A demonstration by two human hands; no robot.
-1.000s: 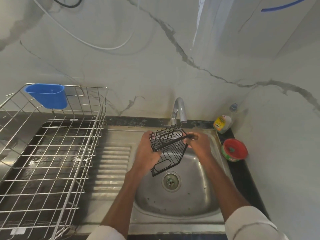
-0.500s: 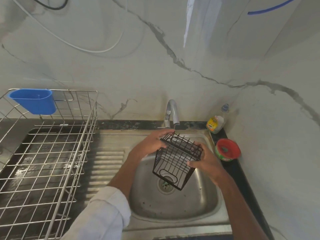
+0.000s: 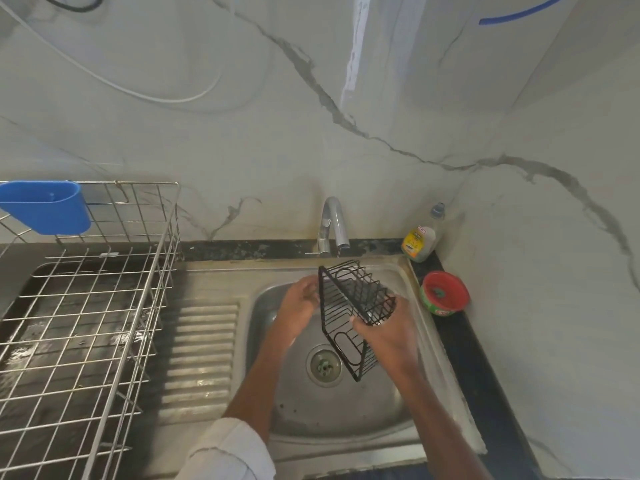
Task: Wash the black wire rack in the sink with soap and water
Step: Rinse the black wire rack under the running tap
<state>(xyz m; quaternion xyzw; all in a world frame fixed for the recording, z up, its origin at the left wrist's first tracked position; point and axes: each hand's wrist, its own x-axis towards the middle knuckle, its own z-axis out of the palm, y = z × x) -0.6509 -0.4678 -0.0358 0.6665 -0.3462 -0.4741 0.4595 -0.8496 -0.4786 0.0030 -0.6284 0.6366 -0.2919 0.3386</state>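
Observation:
The black wire rack [image 3: 341,308] is held tilted above the steel sink [image 3: 346,410], just below the tap spout [image 3: 334,223]. My right hand [image 3: 386,336] grips the rack's lower right side, fingers curled over the wires. My left hand [image 3: 299,306] is at the rack's left edge, its fingertips curled against the frame. A thin trickle falls from the spout onto the rack. The drain [image 3: 323,365] shows below the rack.
A steel dish rack [image 3: 86,323] with a blue plastic cup [image 3: 45,206] stands on the left drainboard. A dish soap bottle [image 3: 420,237] and a red-lidded green tub [image 3: 445,294] sit on the dark counter to the right, in the marble wall corner.
The rack has been turned in my hands, from basket-mouth up to standing on edge. My right hand slid onto its lower right side; my left hand moved to the left edge.

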